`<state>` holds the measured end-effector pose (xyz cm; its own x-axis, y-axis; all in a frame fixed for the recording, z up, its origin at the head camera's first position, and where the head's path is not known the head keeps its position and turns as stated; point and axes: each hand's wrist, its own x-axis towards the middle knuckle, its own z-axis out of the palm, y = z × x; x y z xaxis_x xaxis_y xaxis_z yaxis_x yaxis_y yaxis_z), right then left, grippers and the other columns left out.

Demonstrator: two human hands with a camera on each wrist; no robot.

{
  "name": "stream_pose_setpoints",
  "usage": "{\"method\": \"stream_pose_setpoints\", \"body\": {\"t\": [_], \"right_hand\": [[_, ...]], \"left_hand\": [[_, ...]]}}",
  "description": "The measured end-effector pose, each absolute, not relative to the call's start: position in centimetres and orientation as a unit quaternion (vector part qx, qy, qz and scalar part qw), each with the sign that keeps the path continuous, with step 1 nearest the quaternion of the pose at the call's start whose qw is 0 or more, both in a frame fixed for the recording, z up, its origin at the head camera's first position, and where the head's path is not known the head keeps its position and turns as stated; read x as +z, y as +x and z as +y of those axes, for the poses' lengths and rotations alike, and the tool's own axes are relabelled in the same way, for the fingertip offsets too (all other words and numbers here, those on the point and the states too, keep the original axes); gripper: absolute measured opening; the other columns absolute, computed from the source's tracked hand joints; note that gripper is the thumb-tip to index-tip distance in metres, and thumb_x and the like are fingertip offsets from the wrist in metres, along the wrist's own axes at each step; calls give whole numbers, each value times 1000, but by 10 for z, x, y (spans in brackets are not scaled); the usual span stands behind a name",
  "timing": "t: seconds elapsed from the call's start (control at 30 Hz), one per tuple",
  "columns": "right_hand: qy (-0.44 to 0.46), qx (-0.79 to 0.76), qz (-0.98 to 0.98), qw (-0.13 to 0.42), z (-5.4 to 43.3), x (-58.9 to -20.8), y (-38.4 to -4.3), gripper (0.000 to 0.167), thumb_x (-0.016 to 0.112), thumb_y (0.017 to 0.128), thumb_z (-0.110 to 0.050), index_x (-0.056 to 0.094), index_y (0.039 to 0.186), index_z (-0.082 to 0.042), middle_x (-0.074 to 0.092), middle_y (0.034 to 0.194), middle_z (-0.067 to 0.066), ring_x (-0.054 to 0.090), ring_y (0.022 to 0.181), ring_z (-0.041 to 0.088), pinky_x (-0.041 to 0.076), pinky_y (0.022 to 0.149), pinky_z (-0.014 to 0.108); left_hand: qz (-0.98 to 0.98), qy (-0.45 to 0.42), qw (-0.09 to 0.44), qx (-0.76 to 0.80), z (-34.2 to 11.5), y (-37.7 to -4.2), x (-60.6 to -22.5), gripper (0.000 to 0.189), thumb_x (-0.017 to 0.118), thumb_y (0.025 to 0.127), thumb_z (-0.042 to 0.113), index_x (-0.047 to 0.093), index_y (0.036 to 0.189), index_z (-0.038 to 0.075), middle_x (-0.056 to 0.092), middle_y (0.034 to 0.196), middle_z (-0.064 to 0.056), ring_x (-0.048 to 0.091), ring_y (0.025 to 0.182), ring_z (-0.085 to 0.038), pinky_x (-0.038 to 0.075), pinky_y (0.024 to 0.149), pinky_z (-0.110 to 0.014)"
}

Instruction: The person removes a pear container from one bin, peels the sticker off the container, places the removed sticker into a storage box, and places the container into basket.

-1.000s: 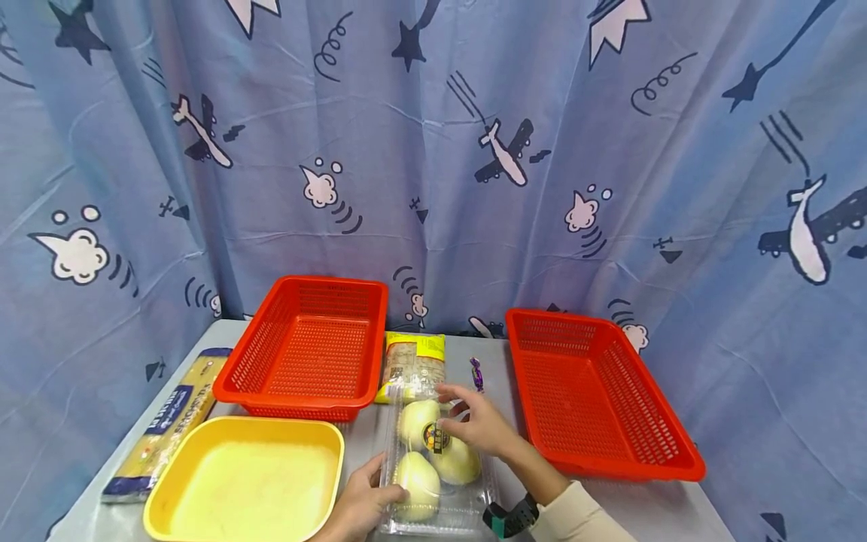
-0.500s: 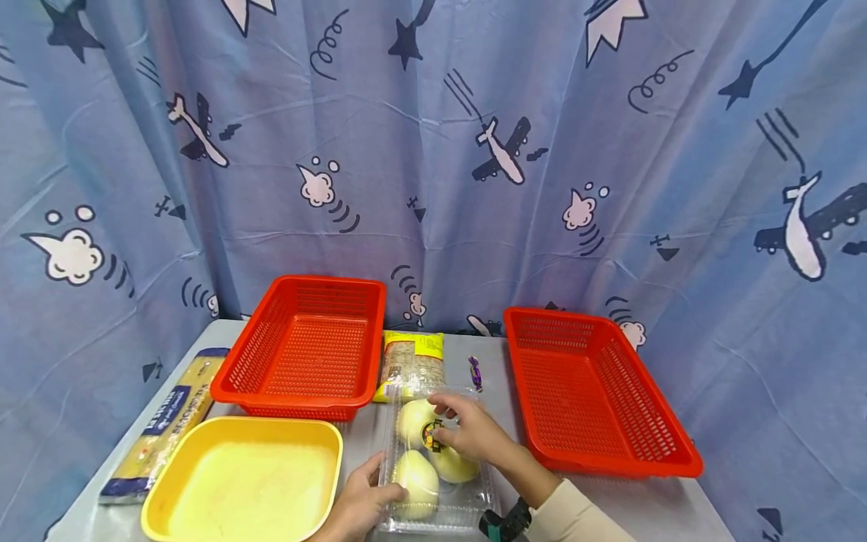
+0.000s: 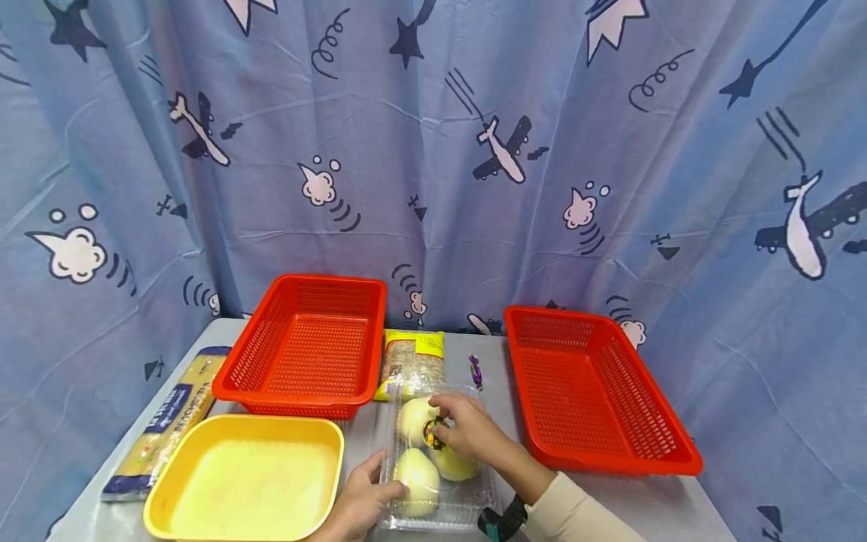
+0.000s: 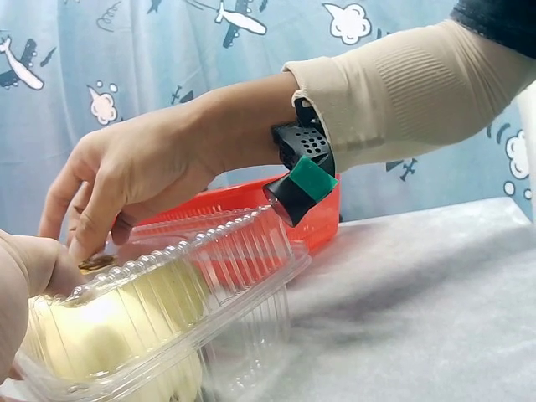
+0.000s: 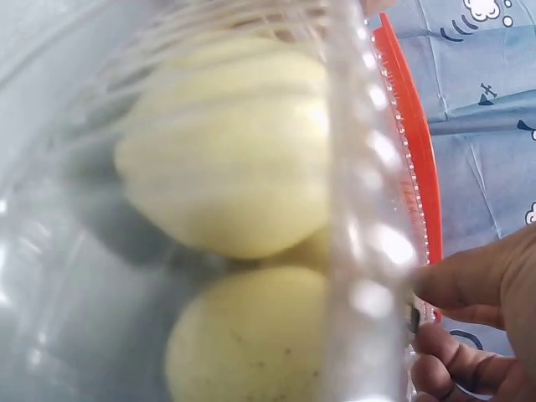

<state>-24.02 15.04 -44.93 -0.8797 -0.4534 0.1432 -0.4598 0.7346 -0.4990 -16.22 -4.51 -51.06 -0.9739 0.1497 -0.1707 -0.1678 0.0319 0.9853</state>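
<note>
A clear plastic clamshell box (image 3: 467,516) stands at the front middle of the table, with several pale yellow round fruits (image 3: 416,482) inside. My left hand (image 3: 359,500) grips its left side, thumb over the lid's edge. On top of the lid is a round, dark-edged sticker (image 3: 430,434). My right hand (image 3: 470,430) reaches over the lid from the right with bent fingers, pinching at this sticker. In the right wrist view, the thumb and fingertips (image 5: 431,339) meet close around a small dark edge at the lid. The left wrist view has the right fingertips right at the sticker (image 4: 96,265).
A yellow tub (image 3: 335,482) stands left of the box. Two red baskets stand farther back, a left basket (image 3: 230,395) and a right basket (image 3: 691,463). Behind the box lie a yellow-topped bag (image 3: 413,365) and a purple wrapped candy (image 3: 476,370). A pasta pack (image 3: 165,421) lies far left.
My right hand has come down and slightly left onto the sticker, its fingers drawing closer together there. The left hand keeps its hold on the box.
</note>
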Motion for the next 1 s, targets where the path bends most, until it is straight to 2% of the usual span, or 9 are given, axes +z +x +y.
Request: {"method": "stream_pose_setpoints", "body": {"t": [0.17,0.4,0.57,0.67,0.8,1.0], "right_hand": [[258,256,-931,22,149,-450,-241,28,76,80,-11,69,106,-3,60,91,5,58,84,23,49,72,40],[262,264,-927,43,151,-452,-241,9,75,80,-7,71,88,-10,57,87,-1,57,83,21,48,71,38],[276,294,-913,61,154,-452,-242,14,71,80,1,70,80,-12,59,81,-3,56,76,16,49,67,32],[289,302,-905,72,156,-452,-243,16,70,79,4,70,77,-12,61,75,-4,54,70,10,48,63,28],[283,313,-904,75,159,-451,-243,16,70,79,2,70,76,-13,58,70,-9,51,64,5,46,58,25],[235,371,-896,63,164,-453,-242,10,71,82,1,71,83,-9,62,73,-9,52,65,6,46,58,25]], "left_hand": [[707,-10,114,698,-46,-162,-510,84,66,73,3,23,140,-22,24,138,-47,23,128,-59,30,101,-61],[699,-2,108,707,-44,-163,-513,83,65,73,2,22,139,-23,31,133,-48,38,122,-51,45,92,-52],[703,-2,100,705,-44,-164,-515,82,65,73,1,23,138,-24,30,134,-48,37,123,-52,41,96,-53],[703,0,96,704,-44,-164,-514,81,65,72,0,23,138,-25,33,134,-46,41,121,-50,41,97,-52],[699,6,95,709,-44,-162,-513,82,64,72,-1,22,137,-25,39,131,-45,48,115,-40,45,93,-46],[700,4,92,708,-44,-161,-511,82,64,71,0,23,137,-25,41,127,-45,50,111,-38,48,89,-44]]}}
